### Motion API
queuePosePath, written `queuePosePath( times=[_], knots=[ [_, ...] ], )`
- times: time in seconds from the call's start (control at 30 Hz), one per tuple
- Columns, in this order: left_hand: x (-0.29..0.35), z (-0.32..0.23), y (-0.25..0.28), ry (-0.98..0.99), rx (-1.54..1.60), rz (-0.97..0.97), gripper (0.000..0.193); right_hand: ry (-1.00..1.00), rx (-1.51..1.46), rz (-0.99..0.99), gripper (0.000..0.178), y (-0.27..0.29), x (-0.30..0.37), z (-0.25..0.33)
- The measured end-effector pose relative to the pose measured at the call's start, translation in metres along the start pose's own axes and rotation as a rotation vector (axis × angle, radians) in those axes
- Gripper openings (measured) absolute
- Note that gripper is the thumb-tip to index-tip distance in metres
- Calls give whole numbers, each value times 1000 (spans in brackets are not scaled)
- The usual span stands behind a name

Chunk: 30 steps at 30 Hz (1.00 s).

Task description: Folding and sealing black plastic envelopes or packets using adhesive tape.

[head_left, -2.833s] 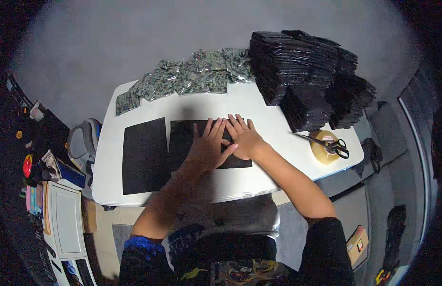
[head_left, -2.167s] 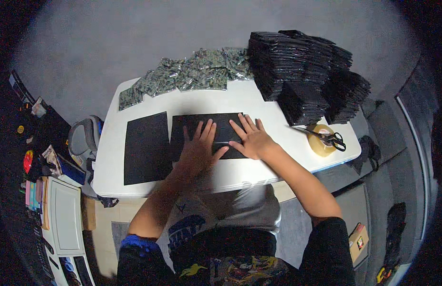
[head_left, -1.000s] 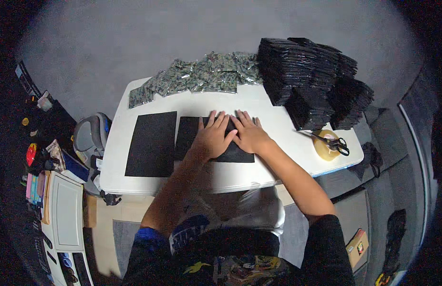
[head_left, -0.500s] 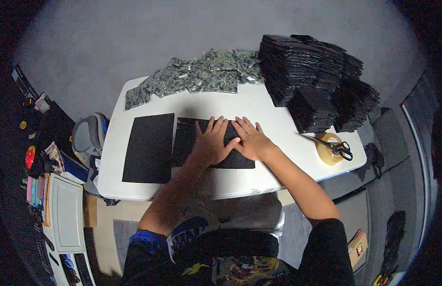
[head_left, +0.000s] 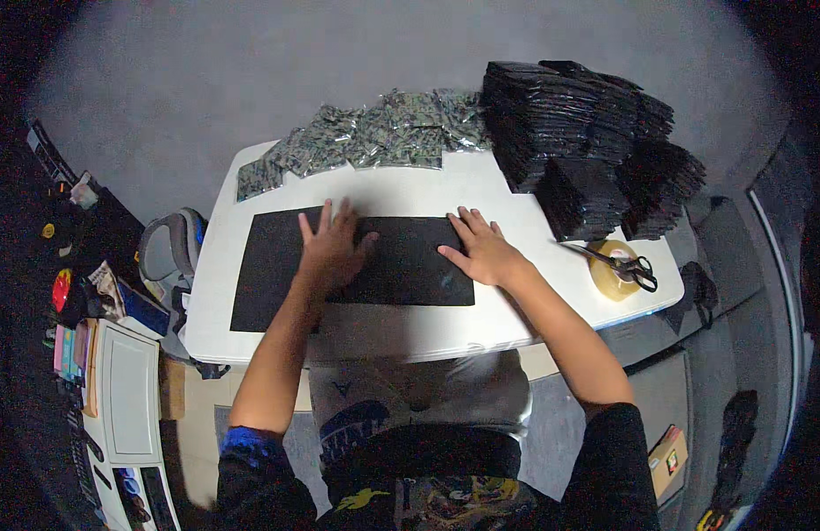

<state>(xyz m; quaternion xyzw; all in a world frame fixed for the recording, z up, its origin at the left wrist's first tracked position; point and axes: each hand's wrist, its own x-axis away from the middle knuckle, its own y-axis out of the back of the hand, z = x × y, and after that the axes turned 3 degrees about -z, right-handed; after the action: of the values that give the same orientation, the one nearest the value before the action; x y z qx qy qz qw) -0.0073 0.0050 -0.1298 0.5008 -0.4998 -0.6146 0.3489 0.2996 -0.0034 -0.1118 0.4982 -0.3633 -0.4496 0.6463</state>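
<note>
Two flat black rectangular pieces, perhaps bags, lie side by side on the white table (head_left: 401, 341). My left hand (head_left: 330, 250), slightly blurred, has its fingers spread over where the left black piece (head_left: 266, 274) meets the right black piece (head_left: 405, 265). Whether it touches them I cannot tell. At the right piece's far right edge rests my right hand (head_left: 489, 254), fingers outstretched and thumb apart, holding nothing.
Along the table's far edge lie several clear-wrapped camouflage-patterned packets (head_left: 396, 137). Tall stacks of shiny black packets (head_left: 569, 124) stand at the far right. Black-handled scissors (head_left: 638, 273) lie across a roll of tape (head_left: 612, 288). A grey chair (head_left: 169, 248) is at the left.
My left hand has moved left, from the right black piece to the join between the two. My right hand has shifted slightly right, so the hands are farther apart.
</note>
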Motion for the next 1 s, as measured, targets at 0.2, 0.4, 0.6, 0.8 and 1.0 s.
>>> queuePosePath(
  times=[0.2, 0.4, 0.6, 0.8, 1.0],
  knots=[
    [1, -60, -15, -162, 185, 24, 81, 137, 95, -92, 80, -13, -4, 20],
    [32, -25, -12, -62, 86, -20, 81, 97, 28, -10, 84, -9, 29, -16],
    [19, -37, 2, -207, 255, -89, 82, 127, 8, -76, 78, 8, 26, 2],
    [-7, -90, -15, -274, 216, -117, 81, 133, 127, -44, 75, -15, -4, 22],
    [-1, -93, -25, -267, 282, -143, 82, 108, 213, 51, 75, -18, -1, 25]
  ],
)
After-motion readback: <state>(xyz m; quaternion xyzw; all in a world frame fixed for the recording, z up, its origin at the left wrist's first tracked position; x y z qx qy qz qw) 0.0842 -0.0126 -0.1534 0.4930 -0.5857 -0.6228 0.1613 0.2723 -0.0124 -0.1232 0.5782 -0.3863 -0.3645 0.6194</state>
